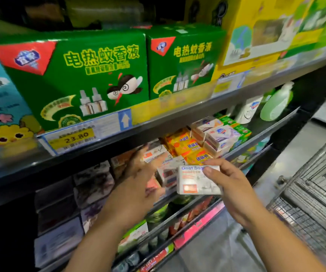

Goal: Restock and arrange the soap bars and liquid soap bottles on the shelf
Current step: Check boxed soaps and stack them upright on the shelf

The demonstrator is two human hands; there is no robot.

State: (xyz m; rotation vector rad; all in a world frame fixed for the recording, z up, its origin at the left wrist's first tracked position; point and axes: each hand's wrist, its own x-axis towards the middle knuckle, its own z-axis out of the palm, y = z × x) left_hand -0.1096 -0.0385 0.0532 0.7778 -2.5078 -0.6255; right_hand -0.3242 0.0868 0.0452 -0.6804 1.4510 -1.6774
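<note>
The person's two forearms are entering from the bottom of the frame, nearest the camera. The left hand (pixel 138 179) is reaching toward the soap shelf (pixel 266 132) with its fingers spread, its grip apart and holding nothing. The right hand (pixel 229 181) is pinching a white Goat Soap box (pixel 195 181) by its right edge, thumb on the face and fingers behind, and is holding it in front of the shelf rail at mid-frame, not yet set down.

Large green cartons (pixel 79 79) are filling the upper shelf across the top left and centre. A wire trolley (pixel 315 193) is standing at the right edge. On the soap shelf, a white bottle (pixel 250 110) and a green bottle (pixel 276 105) of liquid soap are standing at the upper right. Left of them, pale boxed bars (pixel 221 136) and yellow bars (pixel 187 148) are sitting in stacks. A pile of matching white boxes (pixel 168 169) is lying just behind the held box, near the left fingertips. A yellow price tag (pixel 75 138) is showing on the upper shelf edge.

The task is looking well under way: most rows are already filled and roughly squared. What is left, by this view, is seating the held box on the white pile and straightening that stack; blur is hiding how tidy it is.
</note>
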